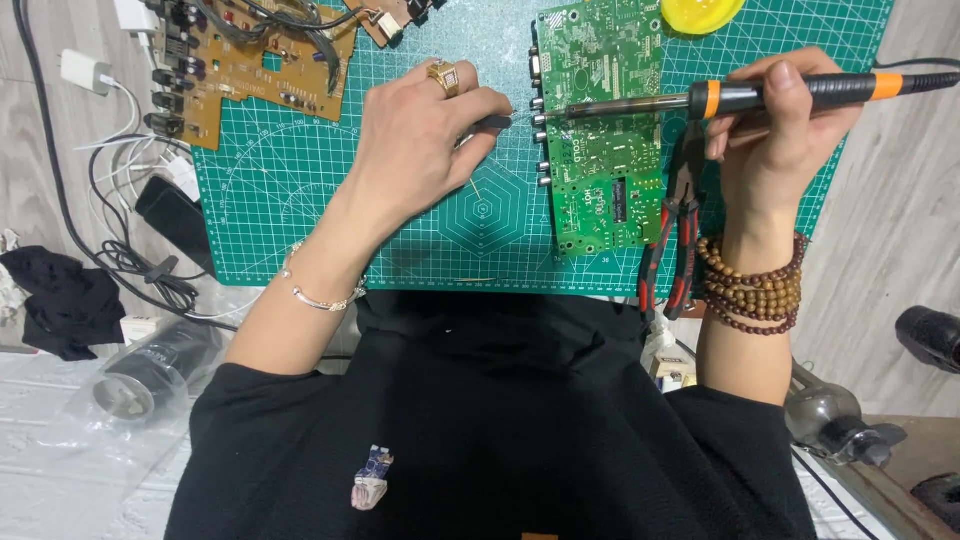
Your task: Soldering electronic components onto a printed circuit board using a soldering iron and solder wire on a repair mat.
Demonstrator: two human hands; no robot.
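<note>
Right hand (pixel 775 135) grips a soldering iron (pixel 720 98) by its black-and-orange handle, fingers wrapped fully around it. The iron lies nearly level, shaft pointing left across the green circuit board (pixel 600 130), tip at the row of connectors on the board's left edge.

Left hand (pixel 425 135) rests palm down on the green cutting mat (pixel 300 200), just left of the board. Its fingers are curled closed on a small dark tool (pixel 492 122), whose end sticks out toward the iron's tip; what kind of tool cannot be told. A thin pale sliver shows below the fingers. Gold ring on one finger, silver bracelet on the wrist.

The green circuit board lies flat at the right-centre of the mat, long side running far to near. Red-handled pliers (pixel 672 250) lie just beside its right edge, partly under the right wrist, which wears brown bead bracelets (pixel 755 285).

Far left on the mat: brown circuit board (pixel 240 70) with black cables. Far right: a yellow round object (pixel 700 14), cut off by the frame edge. Left of the mat, on the bench: white charger (pixel 82 70), tangled cords, black cloth (pixel 62 300).
</note>
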